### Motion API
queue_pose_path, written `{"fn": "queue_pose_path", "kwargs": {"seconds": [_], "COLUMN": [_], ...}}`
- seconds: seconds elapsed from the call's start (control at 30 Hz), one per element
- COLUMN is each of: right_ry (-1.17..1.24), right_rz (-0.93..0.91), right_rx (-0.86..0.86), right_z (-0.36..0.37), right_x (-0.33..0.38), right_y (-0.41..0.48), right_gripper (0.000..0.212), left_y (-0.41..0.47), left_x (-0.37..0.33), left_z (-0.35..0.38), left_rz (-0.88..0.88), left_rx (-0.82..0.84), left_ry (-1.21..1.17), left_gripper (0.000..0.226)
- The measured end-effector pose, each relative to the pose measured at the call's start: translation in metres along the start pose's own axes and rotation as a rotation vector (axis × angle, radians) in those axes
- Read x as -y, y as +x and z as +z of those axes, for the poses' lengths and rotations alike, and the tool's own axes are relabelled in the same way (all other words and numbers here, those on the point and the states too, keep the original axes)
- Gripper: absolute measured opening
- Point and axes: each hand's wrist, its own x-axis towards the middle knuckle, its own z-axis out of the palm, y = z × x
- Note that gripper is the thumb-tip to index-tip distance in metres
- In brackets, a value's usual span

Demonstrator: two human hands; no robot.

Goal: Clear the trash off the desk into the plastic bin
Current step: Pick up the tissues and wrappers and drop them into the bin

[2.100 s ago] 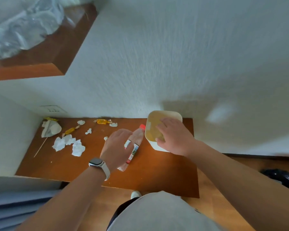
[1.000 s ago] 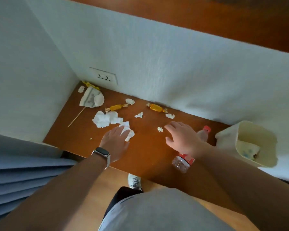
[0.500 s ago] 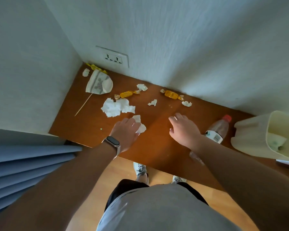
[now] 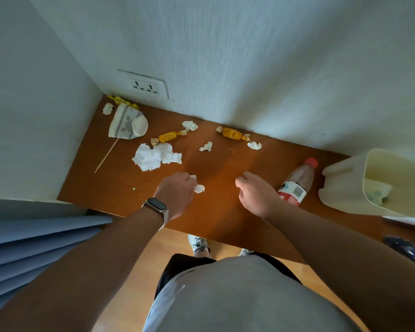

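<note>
My left hand is curled around a small white tissue scrap on the wooden desk. My right hand hovers just right of it, fingers curled, nothing visible in it. A cream plastic bin stands at the desk's right end with some paper inside. A bottle with a red cap lies between my right hand and the bin. A big crumpled tissue, two yellow candy wrappers, small paper bits and a crushed paper cup lie farther back.
A thin wooden stick lies near the left wall. A wall socket sits above the back left corner. Blue curtain folds hang at the left. A dark bag lies on the floor at the right.
My left hand has closed its fingers on the small tissue scrap. My right hand has drawn its fingers in, away from the bottle. The view has shifted slightly.
</note>
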Motion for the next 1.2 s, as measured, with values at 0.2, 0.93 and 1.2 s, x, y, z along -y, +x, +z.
{"fn": "queue_pose_path", "kwargs": {"seconds": [0.2, 0.93, 1.2], "right_ry": [0.056, 0.212, 0.169], "right_rz": [0.022, 0.314, 0.201], "right_rx": [-0.115, -0.496, -0.421], "right_z": [-0.035, -0.120, -0.105], "right_x": [-0.023, -0.218, -0.246], "right_y": [-0.018, -0.209, -0.223], "right_gripper": [0.018, 0.010, 0.014], "left_y": [0.025, 0.155, 0.145], "left_x": [-0.053, -0.328, -0.352], "left_z": [-0.024, -0.072, -0.055], "left_rz": [0.031, 0.564, 0.611], "left_rx": [-0.113, -0.154, -0.058], "left_ry": [-0.097, -0.140, -0.033], "left_gripper": [0.009, 0.016, 0.017]}}
